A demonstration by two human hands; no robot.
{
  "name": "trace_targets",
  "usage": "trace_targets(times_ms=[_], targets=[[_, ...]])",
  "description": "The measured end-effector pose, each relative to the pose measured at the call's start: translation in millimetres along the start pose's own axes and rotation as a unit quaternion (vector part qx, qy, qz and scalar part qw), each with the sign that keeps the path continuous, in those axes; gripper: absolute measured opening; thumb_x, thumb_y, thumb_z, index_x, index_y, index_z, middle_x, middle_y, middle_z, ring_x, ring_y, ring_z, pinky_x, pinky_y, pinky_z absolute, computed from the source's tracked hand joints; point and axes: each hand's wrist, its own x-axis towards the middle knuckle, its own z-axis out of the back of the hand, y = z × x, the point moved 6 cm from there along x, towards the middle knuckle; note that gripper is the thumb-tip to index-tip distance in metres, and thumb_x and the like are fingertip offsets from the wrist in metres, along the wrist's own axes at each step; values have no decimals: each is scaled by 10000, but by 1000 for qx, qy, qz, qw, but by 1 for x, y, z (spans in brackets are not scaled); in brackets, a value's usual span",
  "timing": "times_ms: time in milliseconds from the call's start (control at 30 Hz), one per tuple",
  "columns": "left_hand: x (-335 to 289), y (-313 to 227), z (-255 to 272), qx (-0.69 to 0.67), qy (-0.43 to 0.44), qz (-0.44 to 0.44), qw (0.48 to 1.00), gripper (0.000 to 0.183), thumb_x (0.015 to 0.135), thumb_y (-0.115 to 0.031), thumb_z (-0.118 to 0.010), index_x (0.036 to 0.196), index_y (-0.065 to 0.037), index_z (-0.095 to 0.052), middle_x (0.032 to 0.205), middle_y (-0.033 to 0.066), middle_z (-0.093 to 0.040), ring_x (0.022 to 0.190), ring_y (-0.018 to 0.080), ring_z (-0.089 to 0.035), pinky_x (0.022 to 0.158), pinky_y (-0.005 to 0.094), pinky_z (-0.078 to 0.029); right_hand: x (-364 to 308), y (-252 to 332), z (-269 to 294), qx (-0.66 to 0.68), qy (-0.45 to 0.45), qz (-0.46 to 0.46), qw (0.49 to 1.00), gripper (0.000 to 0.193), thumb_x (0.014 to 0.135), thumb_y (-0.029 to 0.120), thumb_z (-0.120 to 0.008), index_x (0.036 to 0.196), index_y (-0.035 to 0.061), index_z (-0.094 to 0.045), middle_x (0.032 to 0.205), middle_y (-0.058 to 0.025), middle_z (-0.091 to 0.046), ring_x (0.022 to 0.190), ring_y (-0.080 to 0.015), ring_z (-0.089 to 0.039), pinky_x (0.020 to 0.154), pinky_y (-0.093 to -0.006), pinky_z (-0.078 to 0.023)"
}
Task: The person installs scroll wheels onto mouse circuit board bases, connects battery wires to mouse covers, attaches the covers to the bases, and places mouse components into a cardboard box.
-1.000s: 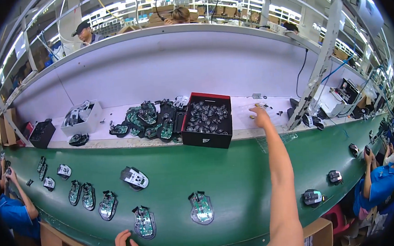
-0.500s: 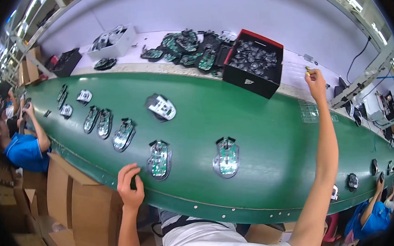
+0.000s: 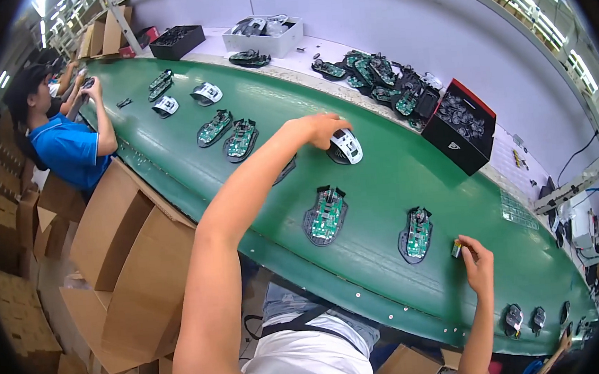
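Note:
Reaching far across the green belt, my left hand [image 3: 318,130] has its fingers closed on the left edge of a white and dark mouse shell [image 3: 347,149]. My right hand [image 3: 478,263] pinches a small cylindrical battery [image 3: 456,248] just above the belt. Left of that battery lies an open mouse base [image 3: 416,236] with a green circuit board. Another mouse base [image 3: 326,216] sits further left, nearer the left forearm. That forearm partly covers one more base.
More mouse bases [image 3: 241,141] and white shells [image 3: 206,93] lie along the green belt [image 3: 376,188]. A black box [image 3: 463,123] of small dark parts stands by a heap of circuit boards [image 3: 375,70] at the back. Cardboard boxes [image 3: 138,268] flank me; a co-worker in blue [image 3: 67,144] works at left.
My left hand has moved from the near edge to the mouse shell. The right hand has come back from the rear ledge toward the near side with the battery. The view has turned left.

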Motion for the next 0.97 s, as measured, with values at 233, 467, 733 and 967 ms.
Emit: trace_targets(times_ms=[233,467,733,967], targets=[[-8,-40,16,17,-84,-97,992,733,616,-268,-817,1262,-49,-549,1159,178,-599,1124,352,-573,961,424,-477,2,50,17,-166,-111,54,978,472,826,67,-672,1285,33,-568,1324,-171,-561,1189,-318,-564,987,-394,-457],[-34,-217,29,-164,-142,-288,933,648,724,-339,-802,1193,27,-545,1095,209,-644,996,371,-640,882,438,-517,50,141,-47,-90,51,197,975,731,766,155,-749,1421,70,-438,1437,-210,-413,1247,-377,-502,1032,-414,-416],[-83,-225,-81,-7,-175,-206,963,518,824,-286,-697,1224,11,-557,1214,187,-599,1120,349,-567,944,454,-463,21,52,-48,-182,-12,19,983,624,887,294,-657,1462,195,-434,1217,-238,-539,1057,-406,-588,938,-452,-470],[-93,-266,-161,36,-222,-220,949,662,801,-395,-697,1314,-8,-536,1367,194,-482,1239,369,-454,979,468,-411,36,27,-87,-365,18,-55,929,679,868,364,-641,1465,148,-400,1300,-256,-457,1130,-433,-518,850,-539,-487]])
